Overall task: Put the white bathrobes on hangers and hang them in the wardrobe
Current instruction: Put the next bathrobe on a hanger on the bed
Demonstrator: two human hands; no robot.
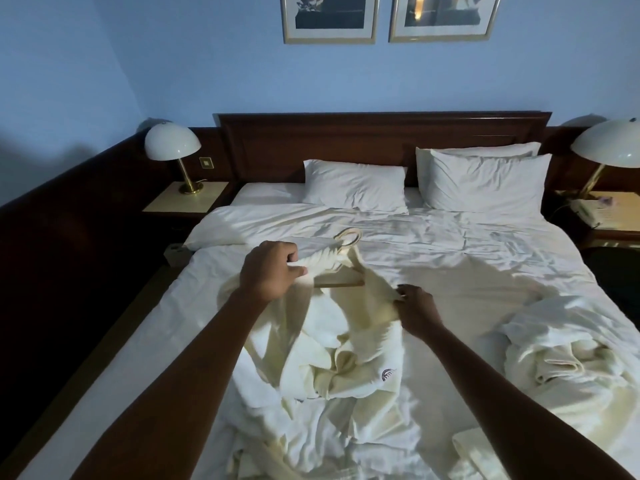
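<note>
A white bathrobe [332, 355] lies spread on the bed [450, 265], with a small dark emblem on its chest. A wooden hanger [341, 280] with a ring-shaped hook sits inside its shoulders near the collar. My left hand [268, 270] grips the left shoulder and collar fabric over the hanger's arm. My right hand [414, 303] pinches the robe's right shoulder edge. A second white bathrobe [568, 348] lies crumpled on the bed to the right. The wardrobe is out of view.
Two pillows [355, 187] lean against the dark wooden headboard [381, 133]. A domed lamp [172, 143] stands on the left nightstand, another lamp [613, 142] on the right one beside a telephone [585, 209]. A folded white cloth [474, 452] lies at the bed's lower right.
</note>
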